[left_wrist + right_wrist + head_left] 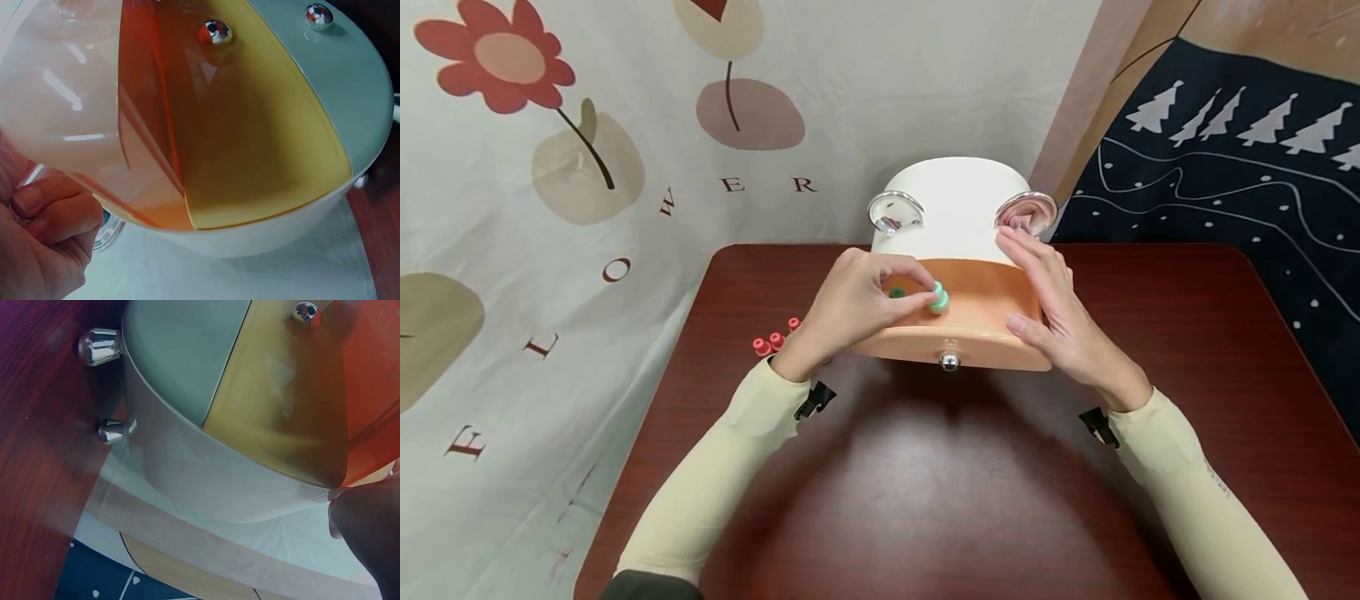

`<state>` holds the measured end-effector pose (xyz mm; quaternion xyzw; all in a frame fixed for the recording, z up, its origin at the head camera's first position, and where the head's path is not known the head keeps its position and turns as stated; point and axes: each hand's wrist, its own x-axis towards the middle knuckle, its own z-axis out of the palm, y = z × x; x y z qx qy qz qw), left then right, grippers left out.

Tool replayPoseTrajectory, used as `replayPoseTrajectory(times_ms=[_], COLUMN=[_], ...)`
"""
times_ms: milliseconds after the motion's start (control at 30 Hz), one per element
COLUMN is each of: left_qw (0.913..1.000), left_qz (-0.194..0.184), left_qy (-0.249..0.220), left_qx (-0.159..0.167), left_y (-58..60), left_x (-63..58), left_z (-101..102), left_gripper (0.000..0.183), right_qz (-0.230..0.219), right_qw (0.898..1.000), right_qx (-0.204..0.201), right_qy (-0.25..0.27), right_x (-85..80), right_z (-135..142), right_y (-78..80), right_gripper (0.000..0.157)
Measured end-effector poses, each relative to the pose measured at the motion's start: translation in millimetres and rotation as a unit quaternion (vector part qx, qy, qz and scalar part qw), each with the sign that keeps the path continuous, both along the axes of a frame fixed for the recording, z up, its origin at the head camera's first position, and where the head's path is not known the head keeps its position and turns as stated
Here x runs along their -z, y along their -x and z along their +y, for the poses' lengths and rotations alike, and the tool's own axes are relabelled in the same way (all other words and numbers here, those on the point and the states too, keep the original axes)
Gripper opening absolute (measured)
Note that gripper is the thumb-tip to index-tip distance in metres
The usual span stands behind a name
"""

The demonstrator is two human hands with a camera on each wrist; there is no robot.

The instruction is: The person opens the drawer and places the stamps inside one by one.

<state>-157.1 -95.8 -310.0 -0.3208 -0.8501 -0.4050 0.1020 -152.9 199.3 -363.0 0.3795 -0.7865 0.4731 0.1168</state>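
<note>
My left hand (853,304) pinches a small mint-green peg-like piece (938,298) between thumb and fingertips, over the pulled-out orange drawer (988,292). A darker green piece (897,293) lies inside, partly behind that hand. The drawer belongs to a small white cabinet (955,200) with silver-rimmed ears. My right hand (1060,312) rests on the drawer's right side, fingers extended up towards the cabinet's edge and thumb on the rim. In the left wrist view, the yellow drawer front (262,137) shows below the orange one; the pinched piece is hidden there.
Several small red pieces (777,341) stand on the dark red table (955,500) left of the cabinet, near my left wrist. A green drawer front (181,350) and silver feet (100,347) sit low on the cabinet. A flower-printed cloth (865,100) hangs behind.
</note>
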Motion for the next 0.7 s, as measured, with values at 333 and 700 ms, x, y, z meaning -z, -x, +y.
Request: replayPoseTrajectory(times_ms=[333,700], left_qw=[0.9995,0.9974], left_qz=[-0.014,-0.007], left_qy=[0.004,-0.055], left_qx=[0.027,0.045], left_y=[5.3,1.4], left_x=[4.3,11.4], left_z=[-2.9,-16.0], left_gripper=[0.008,0.014], right_qz=[-0.001,0.002], right_qw=[1.000,1.000], right_qx=[0.003,0.008], right_qy=[-0.002,-0.003], right_x=[0.6,1.2], right_z=[-0.4,-1.3], right_y=[0.0,0.4], right_gripper=[0.080,0.080])
